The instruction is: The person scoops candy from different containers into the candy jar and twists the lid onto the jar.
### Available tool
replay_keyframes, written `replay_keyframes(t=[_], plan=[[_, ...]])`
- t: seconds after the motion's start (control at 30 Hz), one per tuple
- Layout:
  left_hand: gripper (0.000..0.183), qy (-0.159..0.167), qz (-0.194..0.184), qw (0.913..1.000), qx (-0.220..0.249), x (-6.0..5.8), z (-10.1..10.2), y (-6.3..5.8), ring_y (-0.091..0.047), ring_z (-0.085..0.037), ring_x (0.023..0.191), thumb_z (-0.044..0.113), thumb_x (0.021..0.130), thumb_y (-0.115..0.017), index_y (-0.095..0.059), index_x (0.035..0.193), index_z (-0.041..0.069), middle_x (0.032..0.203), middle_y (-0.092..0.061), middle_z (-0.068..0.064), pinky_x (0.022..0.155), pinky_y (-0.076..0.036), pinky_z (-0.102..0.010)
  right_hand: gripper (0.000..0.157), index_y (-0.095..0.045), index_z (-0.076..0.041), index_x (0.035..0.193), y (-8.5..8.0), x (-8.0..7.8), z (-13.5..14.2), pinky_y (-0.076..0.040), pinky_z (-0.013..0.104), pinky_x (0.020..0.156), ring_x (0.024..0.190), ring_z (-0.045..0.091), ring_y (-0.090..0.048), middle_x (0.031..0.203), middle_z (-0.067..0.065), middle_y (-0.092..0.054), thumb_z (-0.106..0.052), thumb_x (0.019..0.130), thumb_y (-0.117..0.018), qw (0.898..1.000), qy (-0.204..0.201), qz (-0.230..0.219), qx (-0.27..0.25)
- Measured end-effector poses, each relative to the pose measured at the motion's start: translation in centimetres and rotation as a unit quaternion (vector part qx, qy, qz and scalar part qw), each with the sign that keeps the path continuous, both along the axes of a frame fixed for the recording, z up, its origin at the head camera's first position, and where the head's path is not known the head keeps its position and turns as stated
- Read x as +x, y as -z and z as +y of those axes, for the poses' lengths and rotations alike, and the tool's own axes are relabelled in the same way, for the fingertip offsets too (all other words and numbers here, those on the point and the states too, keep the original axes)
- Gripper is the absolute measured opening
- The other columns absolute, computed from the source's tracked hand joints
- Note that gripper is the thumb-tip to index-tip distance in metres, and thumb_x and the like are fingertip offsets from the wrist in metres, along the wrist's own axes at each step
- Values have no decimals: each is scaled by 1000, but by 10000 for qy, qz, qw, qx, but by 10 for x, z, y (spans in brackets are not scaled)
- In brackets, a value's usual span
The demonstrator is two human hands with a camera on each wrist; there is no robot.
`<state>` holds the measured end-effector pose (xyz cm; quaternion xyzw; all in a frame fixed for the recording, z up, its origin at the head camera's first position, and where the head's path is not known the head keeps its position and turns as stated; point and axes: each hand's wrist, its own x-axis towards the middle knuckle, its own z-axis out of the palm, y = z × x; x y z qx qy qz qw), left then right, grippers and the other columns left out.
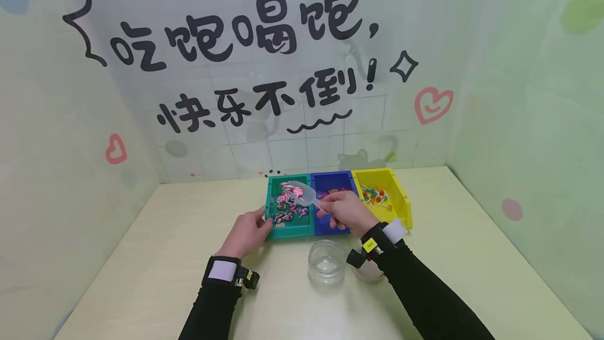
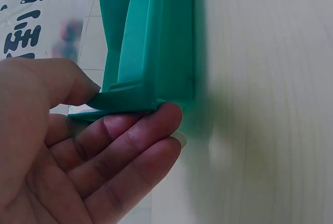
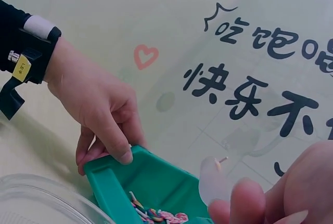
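My left hand (image 1: 243, 232) grips the left front corner of the green bin (image 1: 293, 233), thumb over the rim and fingers beneath, as the left wrist view shows. Small swirl lollipops (image 1: 285, 218) lie inside this bin. Over it, my right hand (image 1: 348, 211) pinches the handle of a translucent plastic scoop (image 1: 306, 195). A pink swirl lollipop (image 1: 298, 191) shows at the scoop's bowl, and in the right wrist view a stick pokes out past the scoop (image 3: 208, 185). On the near side of the bins stands a clear round jar (image 1: 326, 262), its mouth uncovered.
Joined to the green bin are a blue bin (image 1: 327, 229), partly covered by my right hand, and a yellow bin (image 1: 401, 201) holding small orange-and-green lollipops (image 1: 376, 196). A round, pale lid-like disc (image 1: 369, 273) lies under my right wrist. Printed walls enclose the table (image 1: 189, 224).
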<state>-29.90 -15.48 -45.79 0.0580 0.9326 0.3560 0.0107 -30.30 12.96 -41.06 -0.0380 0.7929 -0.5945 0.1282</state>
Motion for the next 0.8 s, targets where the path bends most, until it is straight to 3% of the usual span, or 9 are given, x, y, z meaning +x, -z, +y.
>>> replay_keyframes(t=[0.2, 0.37, 0.5, 0.8], plan=[[62, -30, 169, 9991, -392, 1, -1, -2, -60, -19, 70, 31, 109, -66, -52, 162, 4, 82, -69, -7, 59, -47, -31, 31, -72, 2, 130, -3, 3, 11, -38, 22, 51, 58, 13, -54, 112, 21, -75, -22, 113, -62, 9998, 115, -16, -130], [68, -598, 500, 9933, -850, 3, -6, -15, -68, -22, 79, 46, 108, -63, -58, 155, -2, 100, -78, -12, 69, -58, -38, 29, -72, 0, 127, -8, 5, 15, -37, 23, 51, 60, 16, -55, 115, 19, -73, -23, 113, -61, 9997, 199, -32, -145], [66, -968, 769, 9894, -764, 3, -12, -24, -69, -25, 79, 49, 109, -60, -61, 152, -1, 104, -78, -15, 70, -58, -40, 29, -71, -1, 129, -11, 7, 18, -36, 23, 52, 61, 16, -56, 110, 17, -71, -23, 114, -58, 9998, 156, 42, -152], [59, -1317, 1312, 9818, -383, 14, -17, -29, -64, -25, 74, 46, 110, -58, -68, 147, 2, 96, -75, -13, 62, -47, -31, 33, -70, -1, 135, -16, 13, 25, -36, 22, 53, 63, 15, -51, 92, 3, -65, -24, 114, -60, 9995, 171, 145, -224]])
